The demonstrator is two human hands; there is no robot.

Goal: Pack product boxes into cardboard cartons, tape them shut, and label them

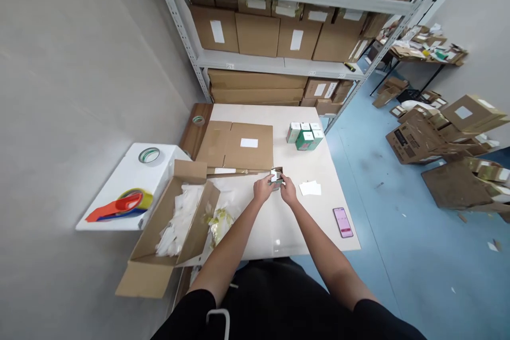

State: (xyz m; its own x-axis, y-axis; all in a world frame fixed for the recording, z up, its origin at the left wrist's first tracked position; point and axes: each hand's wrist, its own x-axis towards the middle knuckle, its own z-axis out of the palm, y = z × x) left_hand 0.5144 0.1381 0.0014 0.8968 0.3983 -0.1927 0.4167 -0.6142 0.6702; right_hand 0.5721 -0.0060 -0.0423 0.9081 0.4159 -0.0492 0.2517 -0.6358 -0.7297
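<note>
Both hands meet over the middle of the table (pixel 258 223), on a small green and white box (pixel 275 183) whose top flaps stand up. My left hand (pixel 262 189) grips its left side, with a white piece near the fingertips. Closed on the right side is my right hand (pixel 288 191). What lies inside the box is too small to tell. White cards (pixel 310 188) lie to the right of my right hand. Farther back stands a group of similar green and white boxes (pixel 305 136).
Flattened cardboard (pixel 251 146) lies behind my hands. At left stands an open carton (pixel 139 244) with white plastic bags, beside a white surface (pixel 119 175) holding a tape dispenser (pixel 123 204). A phone (pixel 343 222) rests near the right edge. Shelving (pixel 258 61) with cartons rises behind.
</note>
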